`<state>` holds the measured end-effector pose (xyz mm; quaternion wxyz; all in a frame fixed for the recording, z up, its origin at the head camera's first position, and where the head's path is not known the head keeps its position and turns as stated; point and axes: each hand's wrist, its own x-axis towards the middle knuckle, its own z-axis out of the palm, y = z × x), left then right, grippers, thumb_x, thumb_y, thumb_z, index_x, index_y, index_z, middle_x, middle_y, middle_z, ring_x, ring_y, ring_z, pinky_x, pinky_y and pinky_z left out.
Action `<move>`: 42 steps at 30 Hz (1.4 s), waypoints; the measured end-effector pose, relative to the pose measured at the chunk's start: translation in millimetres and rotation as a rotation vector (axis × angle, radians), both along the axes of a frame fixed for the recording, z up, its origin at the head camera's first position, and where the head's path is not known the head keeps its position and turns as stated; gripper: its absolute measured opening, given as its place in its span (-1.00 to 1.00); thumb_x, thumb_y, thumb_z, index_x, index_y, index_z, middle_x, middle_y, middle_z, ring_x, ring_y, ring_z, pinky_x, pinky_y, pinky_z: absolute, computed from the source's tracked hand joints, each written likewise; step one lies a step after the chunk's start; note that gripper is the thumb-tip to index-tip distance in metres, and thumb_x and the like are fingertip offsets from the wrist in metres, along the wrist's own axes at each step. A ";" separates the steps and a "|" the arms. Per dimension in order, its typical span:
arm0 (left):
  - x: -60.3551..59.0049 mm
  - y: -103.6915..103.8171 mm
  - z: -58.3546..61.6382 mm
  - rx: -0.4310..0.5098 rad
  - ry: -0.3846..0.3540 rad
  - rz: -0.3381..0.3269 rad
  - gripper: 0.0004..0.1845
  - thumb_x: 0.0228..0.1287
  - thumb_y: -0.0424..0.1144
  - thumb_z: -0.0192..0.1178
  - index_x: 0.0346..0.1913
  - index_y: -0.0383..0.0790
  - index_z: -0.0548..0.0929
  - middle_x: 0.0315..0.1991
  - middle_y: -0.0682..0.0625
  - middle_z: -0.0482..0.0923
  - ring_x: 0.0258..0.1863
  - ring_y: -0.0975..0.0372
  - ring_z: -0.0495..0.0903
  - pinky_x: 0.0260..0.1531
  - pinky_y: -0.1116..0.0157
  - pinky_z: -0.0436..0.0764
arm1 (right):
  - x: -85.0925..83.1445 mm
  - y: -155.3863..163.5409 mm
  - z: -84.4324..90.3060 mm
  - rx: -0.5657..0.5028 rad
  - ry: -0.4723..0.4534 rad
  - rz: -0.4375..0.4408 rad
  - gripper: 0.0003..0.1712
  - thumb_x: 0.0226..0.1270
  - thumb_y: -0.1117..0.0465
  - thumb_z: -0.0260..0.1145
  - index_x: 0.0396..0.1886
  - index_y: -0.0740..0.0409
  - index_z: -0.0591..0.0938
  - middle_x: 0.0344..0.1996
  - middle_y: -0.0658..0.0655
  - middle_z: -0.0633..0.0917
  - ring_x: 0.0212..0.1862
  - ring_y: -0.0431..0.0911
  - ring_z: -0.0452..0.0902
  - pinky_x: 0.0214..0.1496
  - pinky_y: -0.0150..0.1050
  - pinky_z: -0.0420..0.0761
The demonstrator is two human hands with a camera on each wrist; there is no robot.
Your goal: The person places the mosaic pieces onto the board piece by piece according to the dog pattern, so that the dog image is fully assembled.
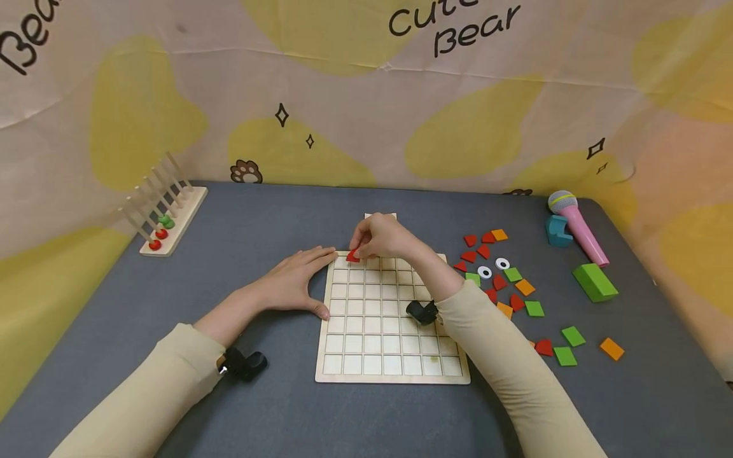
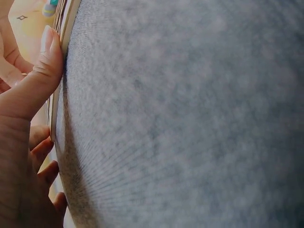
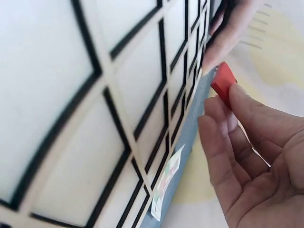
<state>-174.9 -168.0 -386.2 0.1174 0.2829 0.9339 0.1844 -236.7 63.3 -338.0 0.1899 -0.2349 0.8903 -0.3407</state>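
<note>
My right hand (image 1: 385, 235) pinches a small red tile (image 3: 222, 84) between thumb and fingers, over the top left corner of a wooden grid board (image 1: 371, 326). The board has pale square cells divided by thin raised strips. At its left side, my left hand (image 1: 292, 280) lies with fingers stretched toward the top corner. The left thumb (image 2: 45, 69) touches the board's edge in the left wrist view. A small card (image 3: 166, 185) with a coloured pattern lies beyond the board, partly hidden by the right hand in the head view.
Loose red, orange and green tiles (image 1: 535, 309) lie right of the board with two white rings (image 1: 502, 263). Farther right are a green block (image 1: 595, 283), a blue piece (image 1: 558, 231) and a pink toy microphone (image 1: 584, 235). A pegged wooden rack (image 1: 186, 219) stands back left.
</note>
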 end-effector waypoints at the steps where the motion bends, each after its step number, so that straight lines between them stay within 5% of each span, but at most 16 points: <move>1: 0.2 0.0 0.0 -0.001 0.000 0.000 0.29 -0.23 0.37 0.48 0.55 -0.14 0.14 0.58 -0.07 0.10 0.60 -0.07 0.03 0.52 -0.21 0.07 | 0.6 -0.5 -1.1 0.009 -0.002 0.009 -0.93 0.15 0.36 0.44 -0.38 0.13 0.74 -0.53 0.05 0.74 -0.55 -0.18 0.55 -0.48 -0.44 0.51; 10: 1.6 0.4 0.9 -0.003 0.008 -0.002 0.28 -0.23 0.35 0.49 0.55 -0.15 0.15 0.58 -0.08 0.10 0.59 -0.08 0.05 0.51 -0.21 0.09 | 4.1 -2.1 -8.1 0.148 0.125 0.046 -0.91 0.17 0.33 0.44 -0.44 0.05 0.72 -0.49 0.01 0.73 -0.45 -0.23 0.52 -0.29 -0.42 0.49; 20: 0.6 -0.5 -0.2 -0.007 0.013 -0.003 0.28 -0.23 0.36 0.48 0.55 -0.14 0.15 0.58 -0.08 0.10 0.59 -0.07 0.05 0.52 -0.19 0.10 | 2.9 -2.1 -9.8 0.186 0.168 0.072 -0.94 0.19 0.29 0.44 -0.33 0.10 0.77 -0.39 0.04 0.78 -0.30 -0.17 0.57 -0.14 -0.34 0.53; 35: 0.5 0.1 1.5 -0.008 0.010 -0.002 0.28 -0.23 0.37 0.48 0.55 -0.15 0.15 0.58 -0.08 0.10 0.59 -0.08 0.05 0.52 -0.19 0.10 | 4.4 -1.1 -10.9 0.195 0.210 0.098 -0.94 0.22 0.30 0.43 -0.33 0.08 0.78 -0.37 0.05 0.78 -0.29 -0.15 0.57 -0.19 -0.34 0.54; 42: 1.6 0.6 2.0 -0.015 0.002 0.010 0.29 -0.24 0.37 0.48 0.55 -0.13 0.14 0.58 -0.08 0.09 0.59 -0.08 0.04 0.53 -0.18 0.08 | 12.5 0.0 -0.5 0.346 0.460 0.105 -0.91 0.35 0.22 0.34 -0.27 0.02 0.77 -0.25 0.03 0.74 -0.16 -0.06 0.66 -0.09 -0.13 0.69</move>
